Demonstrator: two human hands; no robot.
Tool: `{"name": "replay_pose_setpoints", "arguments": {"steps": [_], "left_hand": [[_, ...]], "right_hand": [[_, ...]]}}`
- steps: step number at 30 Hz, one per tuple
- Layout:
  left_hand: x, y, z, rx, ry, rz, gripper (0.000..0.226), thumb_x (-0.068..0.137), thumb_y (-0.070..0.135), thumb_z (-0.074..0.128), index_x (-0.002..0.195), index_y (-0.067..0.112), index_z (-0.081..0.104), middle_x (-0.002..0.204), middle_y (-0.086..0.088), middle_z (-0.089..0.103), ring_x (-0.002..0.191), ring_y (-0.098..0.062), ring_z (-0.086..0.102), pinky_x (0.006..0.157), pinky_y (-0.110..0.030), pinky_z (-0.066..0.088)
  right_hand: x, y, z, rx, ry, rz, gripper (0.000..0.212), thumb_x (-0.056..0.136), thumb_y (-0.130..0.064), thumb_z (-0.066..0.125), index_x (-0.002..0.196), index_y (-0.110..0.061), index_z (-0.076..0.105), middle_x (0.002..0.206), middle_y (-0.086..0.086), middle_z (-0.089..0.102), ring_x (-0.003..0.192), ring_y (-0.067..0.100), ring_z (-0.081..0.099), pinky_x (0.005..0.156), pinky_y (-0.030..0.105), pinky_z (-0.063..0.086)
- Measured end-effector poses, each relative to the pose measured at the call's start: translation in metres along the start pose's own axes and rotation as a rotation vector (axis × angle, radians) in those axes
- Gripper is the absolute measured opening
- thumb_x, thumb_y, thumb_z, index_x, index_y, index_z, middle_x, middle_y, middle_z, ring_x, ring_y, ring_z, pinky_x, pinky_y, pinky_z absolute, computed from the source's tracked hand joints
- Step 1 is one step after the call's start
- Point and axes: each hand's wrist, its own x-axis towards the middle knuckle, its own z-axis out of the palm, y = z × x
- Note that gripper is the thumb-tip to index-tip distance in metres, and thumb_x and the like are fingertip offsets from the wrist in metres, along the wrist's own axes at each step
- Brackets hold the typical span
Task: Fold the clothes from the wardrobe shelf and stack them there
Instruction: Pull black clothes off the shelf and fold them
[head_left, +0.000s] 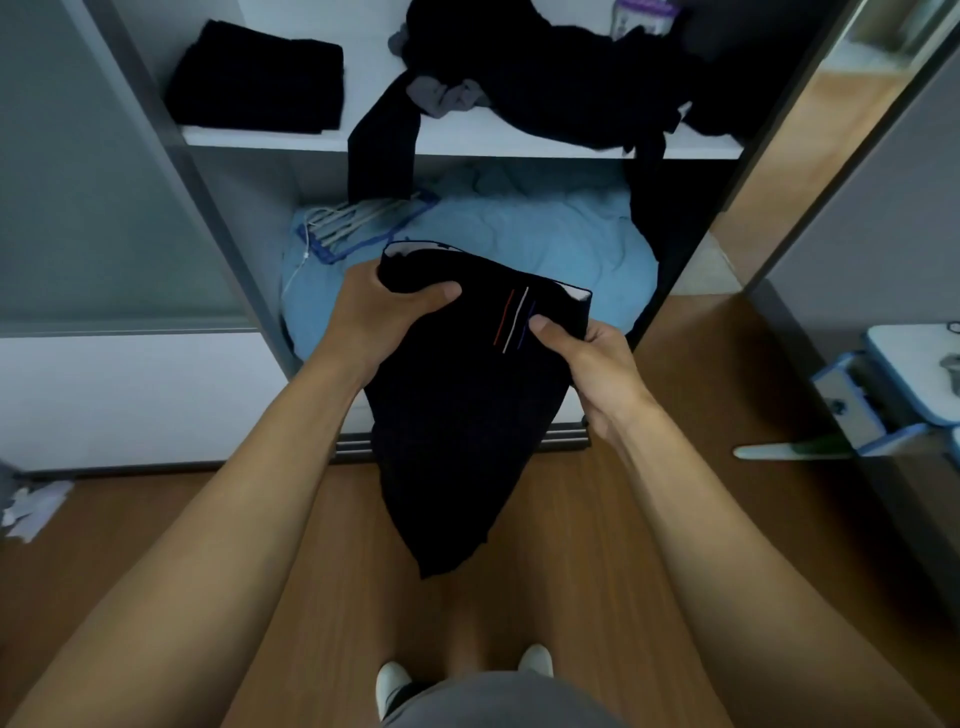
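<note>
**A:** What takes up most of the view?

**B:** An open wardrobe (208, 208) across the upper half, with wooden floor (582, 519) below it. A white shelf (493, 145) runs along the top of the frame. The compartment beneath it is stuffed with pale blue bedding (545, 228).

**A:** And the clothes?

**B:** At the upper right, a loose heap of dark clothes (561, 83) sprawls over the shelf. A grey piece (447, 96) lies crumpled at the heap's left edge, and a dark sleeve (379, 150) hangs over the shelf front towards the bedding. At the upper left sits a folded black pile (260, 78), well apart from the heap.

**A:** Where is the piece being worked on?

**B:** At the centre of the frame, off the shelf. A black garment (457, 415) is held up in front of the bedding, and its lower end tapers down over the floor.

**A:** How do the hands hold it?

**B:** The left hand (384, 312) has its grip closed round the upper left edge, thumb lying across the front. The right hand (587, 364) has its grip on the right side, thumb pressed on the cloth just beside three thin stripes (511, 319) in red, white and blue.

**A:** Anything smaller?

**B:** White hangers (343, 223) lie on the bedding, left of centre.
</note>
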Motion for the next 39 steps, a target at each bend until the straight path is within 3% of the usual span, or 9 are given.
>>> {"name": "replay_pose_setpoints", "arguments": {"steps": [8,12,19,22,25,27,31,36,39], "left_hand": [[-0.012,-0.024,-0.042,-0.145,-0.138,-0.210,0.039,0.068,0.026,0.087,0.104,0.019,0.074,0.105,-0.005,0.077,0.099,-0.021,0.073,0.077,-0.021,0.057],[-0.015,-0.025,-0.031,-0.143,-0.013,-0.217,0.005,0.088,0.026,0.074,0.090,0.023,0.077,0.093,-0.002,0.078,0.089,-0.019,0.075,0.070,-0.020,0.056],[-0.006,-0.005,-0.029,-0.285,0.053,-0.274,0.036,0.085,0.054,0.070,0.099,0.022,0.079,0.103,-0.004,0.077,0.094,-0.020,0.074,0.071,-0.025,0.057],[-0.020,-0.023,-0.041,-0.399,-0.142,-0.337,0.045,0.079,0.062,0.069,0.107,0.029,0.077,0.117,-0.001,0.074,0.111,-0.016,0.068,0.083,-0.023,0.056],[-0.037,-0.043,-0.038,-0.238,-0.237,-0.385,0.064,0.062,0.050,0.090,0.115,0.019,0.071,0.111,-0.002,0.075,0.107,-0.018,0.070,0.084,-0.021,0.055],[-0.039,-0.046,-0.028,-0.158,-0.179,-0.378,0.049,0.072,0.031,0.087,0.115,0.014,0.070,0.108,-0.006,0.076,0.105,-0.023,0.071,0.083,-0.023,0.056],[-0.033,-0.034,-0.015,-0.344,-0.057,-0.432,0.021,0.088,0.009,0.071,0.109,0.008,0.072,0.100,-0.010,0.076,0.090,-0.023,0.073,0.072,-0.028,0.058],[-0.026,-0.031,-0.016,-0.533,-0.026,-0.594,0.033,0.088,0.038,0.071,0.105,0.012,0.078,0.105,-0.011,0.076,0.092,-0.024,0.074,0.073,-0.032,0.059],[-0.041,-0.054,-0.032,-0.583,-0.152,-0.621,0.053,0.079,0.064,0.067,0.105,0.019,0.080,0.114,-0.007,0.074,0.107,-0.021,0.071,0.079,-0.032,0.059]], "right_hand": [[-0.009,-0.018,0.004,0.040,-0.135,-0.087,0.022,0.092,-0.001,0.066,0.112,0.007,0.066,0.101,0.019,0.071,0.090,0.027,0.068,0.083,0.032,0.059],[-0.006,-0.029,-0.002,0.088,-0.189,-0.092,0.017,0.090,-0.010,0.069,0.106,-0.002,0.071,0.100,0.013,0.074,0.090,0.024,0.072,0.083,0.029,0.059],[-0.007,-0.003,-0.002,0.016,-0.212,0.052,0.024,0.092,-0.026,0.070,0.113,-0.014,0.071,0.112,0.007,0.075,0.107,0.020,0.070,0.095,0.029,0.056],[-0.007,-0.007,-0.001,0.122,-0.187,0.064,0.027,0.093,-0.026,0.069,0.116,-0.011,0.071,0.115,0.013,0.074,0.109,0.026,0.070,0.089,0.032,0.058],[-0.002,-0.011,-0.003,0.080,-0.127,0.202,0.040,0.093,-0.031,0.069,0.125,-0.008,0.065,0.114,0.013,0.074,0.104,0.025,0.072,0.079,0.036,0.061],[0.003,-0.017,-0.010,0.058,-0.089,0.333,0.042,0.092,-0.038,0.068,0.123,-0.009,0.066,0.112,0.013,0.074,0.097,0.025,0.074,0.069,0.036,0.061],[0.001,-0.016,-0.028,0.280,-0.257,0.295,0.054,0.086,-0.053,0.065,0.123,-0.014,0.070,0.129,0.012,0.067,0.118,0.025,0.065,0.087,0.034,0.059],[-0.017,0.039,-0.026,0.218,-0.273,0.248,0.038,0.087,-0.019,0.066,0.125,-0.015,0.064,0.123,0.005,0.071,0.114,0.018,0.067,0.101,0.033,0.052],[-0.018,0.044,-0.020,0.369,-0.256,0.250,0.040,0.097,-0.021,0.057,0.135,-0.007,0.058,0.131,0.011,0.066,0.121,0.023,0.063,0.098,0.033,0.054]]}}
